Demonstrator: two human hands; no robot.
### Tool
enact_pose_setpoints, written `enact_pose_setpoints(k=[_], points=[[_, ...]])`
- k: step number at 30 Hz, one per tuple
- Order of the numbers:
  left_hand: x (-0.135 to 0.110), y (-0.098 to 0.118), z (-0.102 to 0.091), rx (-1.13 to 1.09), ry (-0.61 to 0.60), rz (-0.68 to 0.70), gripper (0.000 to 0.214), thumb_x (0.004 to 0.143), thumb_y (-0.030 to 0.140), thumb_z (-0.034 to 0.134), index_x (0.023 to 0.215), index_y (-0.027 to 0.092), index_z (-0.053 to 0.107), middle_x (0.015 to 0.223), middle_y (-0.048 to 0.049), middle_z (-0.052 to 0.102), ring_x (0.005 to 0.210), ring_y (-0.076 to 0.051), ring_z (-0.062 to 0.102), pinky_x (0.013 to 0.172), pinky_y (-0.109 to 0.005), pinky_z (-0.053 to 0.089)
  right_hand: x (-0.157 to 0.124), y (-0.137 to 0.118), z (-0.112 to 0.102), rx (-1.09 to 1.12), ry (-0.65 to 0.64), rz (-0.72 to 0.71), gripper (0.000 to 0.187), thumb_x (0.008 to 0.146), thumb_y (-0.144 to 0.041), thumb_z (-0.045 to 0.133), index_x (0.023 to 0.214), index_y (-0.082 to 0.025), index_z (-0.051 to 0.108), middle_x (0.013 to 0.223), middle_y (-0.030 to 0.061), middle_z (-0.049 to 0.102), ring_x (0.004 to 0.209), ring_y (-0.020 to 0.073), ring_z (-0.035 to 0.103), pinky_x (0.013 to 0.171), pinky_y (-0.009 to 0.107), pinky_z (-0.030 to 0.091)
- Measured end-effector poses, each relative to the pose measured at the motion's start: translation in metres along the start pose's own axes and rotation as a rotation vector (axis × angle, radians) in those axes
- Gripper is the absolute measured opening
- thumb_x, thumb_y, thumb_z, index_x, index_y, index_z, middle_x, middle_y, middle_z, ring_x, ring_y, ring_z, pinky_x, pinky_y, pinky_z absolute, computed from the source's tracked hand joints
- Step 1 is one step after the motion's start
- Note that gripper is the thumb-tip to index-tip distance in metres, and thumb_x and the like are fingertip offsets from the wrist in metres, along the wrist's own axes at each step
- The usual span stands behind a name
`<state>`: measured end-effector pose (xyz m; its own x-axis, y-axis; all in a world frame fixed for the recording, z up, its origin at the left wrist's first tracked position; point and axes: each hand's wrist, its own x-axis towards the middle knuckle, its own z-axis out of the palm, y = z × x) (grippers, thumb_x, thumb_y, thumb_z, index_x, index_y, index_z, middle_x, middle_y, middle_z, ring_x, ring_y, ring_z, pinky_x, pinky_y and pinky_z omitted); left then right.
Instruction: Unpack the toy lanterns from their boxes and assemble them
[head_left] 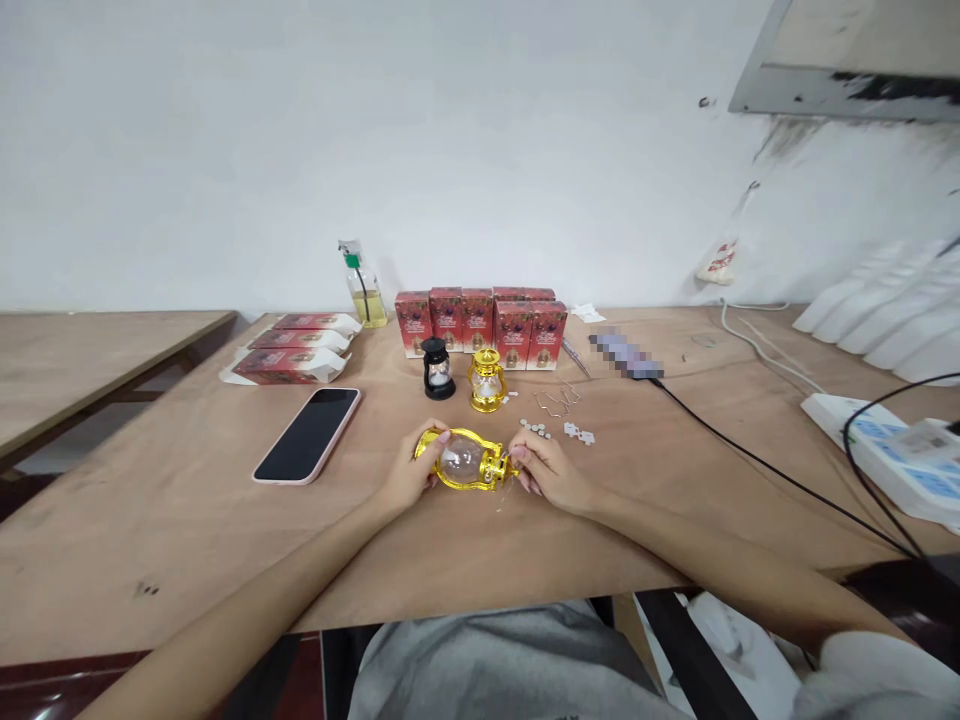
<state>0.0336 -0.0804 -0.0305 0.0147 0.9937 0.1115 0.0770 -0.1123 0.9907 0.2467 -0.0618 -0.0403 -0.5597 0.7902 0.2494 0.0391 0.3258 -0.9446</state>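
Note:
A gold toy lantern [463, 460] with a clear globe lies on its side between my hands, just over the table. My left hand [414, 465] is closed around its base end. At the top end, my right hand [546, 470] pinches near the lantern's cap, where a thin wire or thread shows; exactly what those fingers grip is hard to make out. Beyond the hands stand a small black lantern [437, 370] and a small gold lantern [487, 382], both upright. Several button cells [535, 429], small white pieces [579, 433] and thin wire hooks [556, 402] lie nearby.
Red printed boxes [472, 320] stand at the back, with a screwdriver [576, 357] beside them. More boxes [296, 352] lie at left, near a phone [307, 437] and a bottle of yellow liquid [365, 295]. A black cable [757, 455] and power strip [885, 455] occupy the right.

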Motion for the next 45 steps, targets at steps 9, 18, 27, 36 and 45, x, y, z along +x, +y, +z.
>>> enact_pose_setpoints(k=[9, 18, 27, 36, 45], points=[[0.012, 0.001, -0.002, -0.337, 0.104, -0.108, 0.035, 0.069, 0.051, 0.059, 0.072, 0.016, 0.054, 0.052, 0.0037, 0.050, 0.036, -0.006, 0.038, 0.030, -0.016, 0.025, 0.018, -0.002, -0.036, 0.046, 0.548, -0.110, 0.039, 0.086, -0.059, 0.041, 0.076, -0.022, 0.048, 0.050, -0.0069, 0.042, 0.038, 0.0078, 0.037, 0.037, 0.019, 0.028], [0.014, 0.016, -0.011, -0.685, 0.192, -0.293, 0.018, 0.066, 0.030, 0.068, 0.074, 0.019, 0.056, 0.058, 0.0050, 0.053, 0.041, -0.005, 0.039, 0.040, -0.017, 0.040, 0.029, 0.017, -0.136, -0.895, 0.767, 0.101, 0.038, 0.090, -0.047, 0.041, 0.084, -0.017, 0.063, 0.063, 0.0034, 0.061, 0.058, 0.0162, 0.053, 0.057, 0.026, 0.033], [0.017, 0.022, -0.017, -0.867, 0.232, -0.273, 0.013, 0.068, 0.020, 0.066, 0.076, 0.018, 0.055, 0.062, 0.0042, 0.054, 0.043, -0.004, 0.039, 0.040, -0.015, 0.039, 0.028, 0.007, -0.131, -1.232, 0.436, 0.322, 0.019, 0.083, -0.037, 0.057, 0.083, -0.023, 0.070, 0.077, 0.0051, 0.069, 0.073, 0.0209, 0.061, 0.057, 0.026, 0.032], [0.016, 0.027, -0.015, -0.874, 0.270, -0.276, 0.002, 0.075, 0.015, 0.057, 0.073, 0.015, 0.057, 0.058, 0.0016, 0.053, 0.042, -0.006, 0.040, 0.039, -0.017, 0.040, 0.026, 0.015, -0.136, -1.233, 0.250, 0.166, 0.021, 0.086, -0.035, 0.054, 0.093, -0.023, 0.071, 0.082, 0.0050, 0.071, 0.076, 0.0209, 0.062, 0.062, 0.026, 0.036], [0.014, 0.031, -0.013, -0.851, 0.233, -0.314, 0.006, 0.078, 0.015, 0.053, 0.076, 0.014, 0.059, 0.060, -0.0002, 0.054, 0.042, -0.007, 0.040, 0.042, -0.018, 0.043, 0.026, 0.018, -0.144, -1.349, 0.149, 0.217, 0.028, 0.089, -0.033, 0.046, 0.101, -0.019, 0.067, 0.089, 0.0080, 0.071, 0.081, 0.0215, 0.062, 0.066, 0.027, 0.037]])
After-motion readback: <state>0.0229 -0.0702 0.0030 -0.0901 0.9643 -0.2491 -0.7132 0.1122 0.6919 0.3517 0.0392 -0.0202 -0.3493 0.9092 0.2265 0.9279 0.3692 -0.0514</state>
